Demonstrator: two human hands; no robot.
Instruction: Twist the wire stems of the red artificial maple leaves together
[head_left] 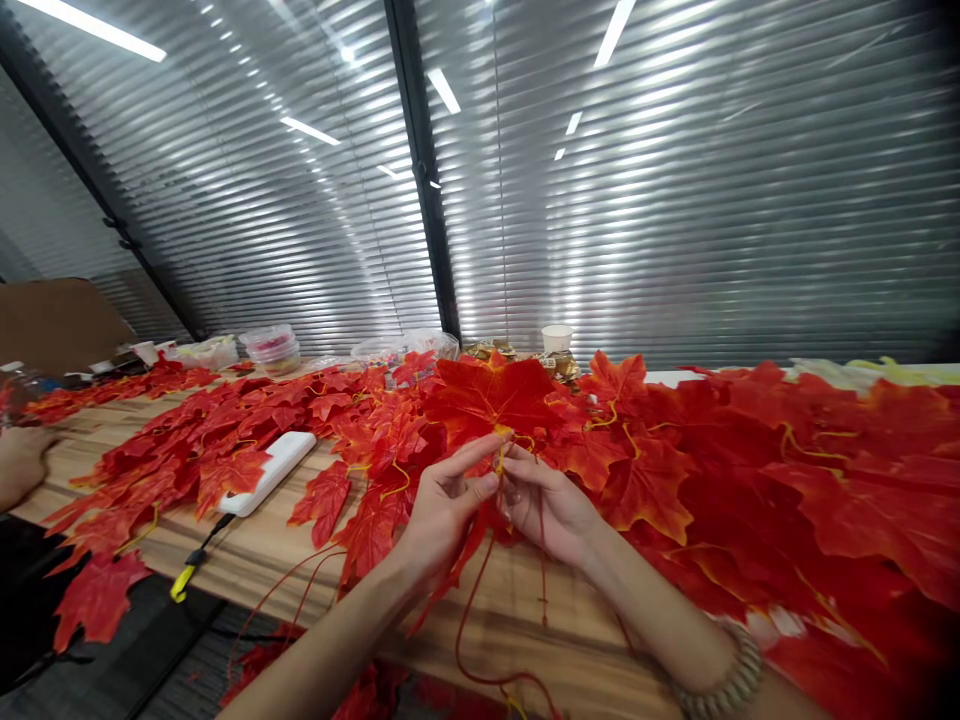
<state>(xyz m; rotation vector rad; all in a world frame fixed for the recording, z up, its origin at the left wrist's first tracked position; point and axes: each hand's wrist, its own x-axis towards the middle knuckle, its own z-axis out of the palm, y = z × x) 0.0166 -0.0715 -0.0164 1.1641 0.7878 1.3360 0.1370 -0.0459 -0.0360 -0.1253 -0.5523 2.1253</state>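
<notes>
A large red artificial maple leaf stands up between my hands, its yellow stem pointing down. My left hand is closed, thumb and forefinger pinching the leaf's stem. Opposite it, my right hand is closed too, with its fingertips at the same stem and a thin red cord. The cord hangs below my hands and loops over the table edge. How the stem and cord meet is hidden by my fingers. A beaded bracelet circles my right wrist.
Piles of red leaves cover much of the wooden table. On the left lies a white box-like device with a black cable. Plastic tubs and a paper cup line the back. Another person's hand rests at far left.
</notes>
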